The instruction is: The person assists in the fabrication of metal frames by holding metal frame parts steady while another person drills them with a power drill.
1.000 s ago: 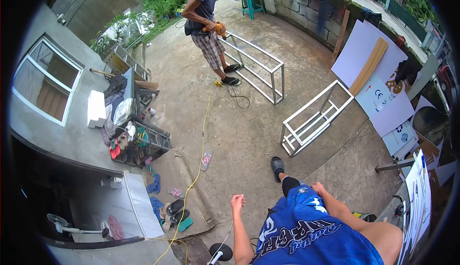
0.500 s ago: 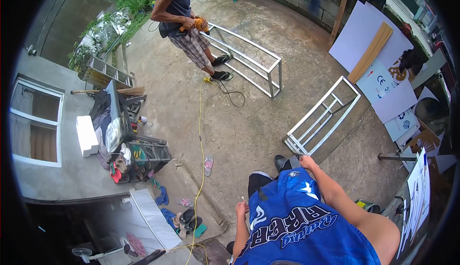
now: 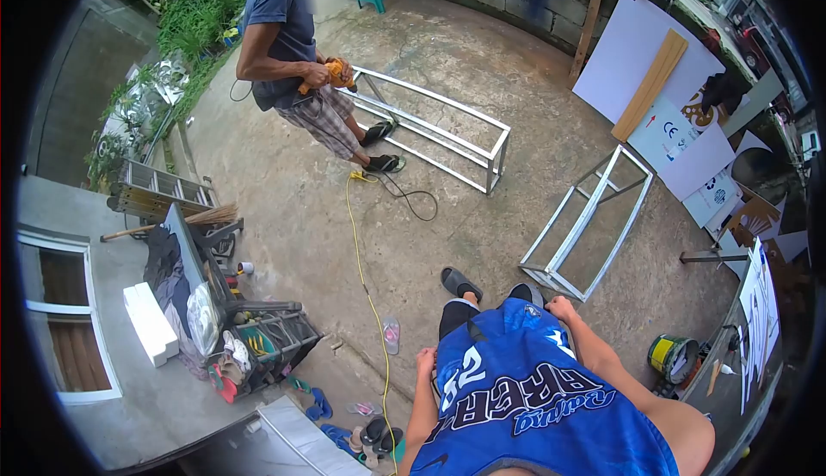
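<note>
My left hand (image 3: 426, 361) hangs at my left side by the blue jersey (image 3: 525, 390), its fingers curled; what they hold, if anything, is hidden. My right hand (image 3: 561, 308) is also curled, at the jersey's right edge, and its inner side does not show. Just beyond it a small welded metal frame (image 3: 589, 226) stands on the concrete, apart from the hand. Farther off is a longer metal frame (image 3: 439, 127). At its far end another person (image 3: 288, 54) holds an orange power tool (image 3: 327, 76) in both hands.
A yellow extension cord (image 3: 368, 291) runs across the concrete floor. White boards (image 3: 641, 71) and a wooden plank (image 3: 651, 84) lean at the right wall. A paint bucket (image 3: 673, 357) stands at right. A cluttered shoe rack (image 3: 275, 343) and a ladder (image 3: 163, 188) are at left.
My view has shifted, and the small frame now appears turned and farther from my right hand. One foot has come into view ahead of me. The other person still holds the tool.
</note>
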Motion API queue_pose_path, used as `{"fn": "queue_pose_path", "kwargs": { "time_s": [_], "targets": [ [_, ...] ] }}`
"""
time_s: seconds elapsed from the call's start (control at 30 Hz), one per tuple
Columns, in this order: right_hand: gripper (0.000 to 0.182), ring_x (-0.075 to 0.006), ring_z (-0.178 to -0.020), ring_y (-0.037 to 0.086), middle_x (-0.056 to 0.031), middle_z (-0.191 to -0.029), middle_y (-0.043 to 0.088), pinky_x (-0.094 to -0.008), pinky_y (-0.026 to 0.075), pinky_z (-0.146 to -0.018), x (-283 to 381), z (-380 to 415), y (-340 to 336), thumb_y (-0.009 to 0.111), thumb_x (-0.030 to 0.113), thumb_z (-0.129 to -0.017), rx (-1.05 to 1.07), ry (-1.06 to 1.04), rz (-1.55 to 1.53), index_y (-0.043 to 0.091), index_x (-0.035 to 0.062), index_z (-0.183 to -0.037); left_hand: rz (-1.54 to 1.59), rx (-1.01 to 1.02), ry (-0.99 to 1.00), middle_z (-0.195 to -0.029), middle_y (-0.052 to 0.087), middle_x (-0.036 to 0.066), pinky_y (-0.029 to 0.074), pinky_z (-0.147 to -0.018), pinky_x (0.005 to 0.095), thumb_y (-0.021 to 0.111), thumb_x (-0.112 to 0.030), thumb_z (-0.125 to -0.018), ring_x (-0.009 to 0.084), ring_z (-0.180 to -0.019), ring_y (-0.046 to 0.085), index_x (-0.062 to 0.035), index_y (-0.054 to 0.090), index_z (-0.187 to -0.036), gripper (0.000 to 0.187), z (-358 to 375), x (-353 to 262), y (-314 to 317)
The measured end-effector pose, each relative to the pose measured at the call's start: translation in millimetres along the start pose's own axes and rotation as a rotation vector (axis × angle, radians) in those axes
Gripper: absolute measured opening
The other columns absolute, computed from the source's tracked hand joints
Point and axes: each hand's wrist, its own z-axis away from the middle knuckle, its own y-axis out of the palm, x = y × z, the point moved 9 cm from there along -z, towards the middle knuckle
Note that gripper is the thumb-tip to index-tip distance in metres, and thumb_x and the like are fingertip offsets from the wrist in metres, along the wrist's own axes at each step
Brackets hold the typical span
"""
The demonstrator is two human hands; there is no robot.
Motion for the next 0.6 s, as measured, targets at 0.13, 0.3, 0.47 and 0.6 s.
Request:
{"fn": "queue_pose_path", "kwargs": {
  "time_s": [0.13,0.3,0.47,0.6],
  "targets": [
    [0.029,-0.0381,-0.098,0.064,-0.0243,-0.094,0.068,-0.0442,0.049,-0.085,37,-7,12,0.062,0.028,-0.077,-0.128,-0.010,-0.073,0.068,0.0015,-0.086,0.053,-0.040,-0.087,-0.072,0.062,0.006,0.047,-0.055,0.0328,0.064,-0.034,-0.086,0.0178,-0.063,0.062,-0.0085,0.057,-0.088,0.026,-59,-44,-58],
    [0.024,-0.0376,-0.090,0.066,-0.0221,-0.089,0.068,-0.0416,0.051,-0.080,69,-2,6,0.060,0.023,-0.080,-0.184,-0.026,-0.172,0.067,0.0019,-0.089,-0.085,-0.014,-0.007,-0.074,0.062,0.006,0.046,-0.052,0.0303,0.063,-0.033,-0.087,0.0160,-0.062,0.061,-0.0088,0.057,-0.090,0.025,-119,-134,-106],
    [0.027,-0.0370,-0.094,0.065,-0.0228,-0.092,0.068,-0.0425,0.049,-0.084,74,-6,4,0.056,0.023,-0.080,-0.207,0.101,-0.193,0.067,0.0011,-0.090,-0.001,-0.047,0.113,-0.073,0.063,0.005,0.044,-0.048,0.0277,0.063,-0.032,-0.088,0.0140,-0.056,0.059,-0.0090,0.057,-0.086,0.024,-152,-222,-104],
    [0.031,-0.0389,-0.099,0.064,-0.0245,-0.096,0.067,-0.0437,0.048,-0.088,79,-40,-11,0.054,0.026,-0.080,-0.313,0.159,-0.289,0.067,0.0006,-0.093,0.031,-0.017,0.155,-0.074,0.063,0.005,0.045,-0.049,0.0284,0.063,-0.032,-0.088,0.0141,-0.057,0.059,-0.0084,0.058,-0.089,0.024,-139,-257,-70]
  ]
}}
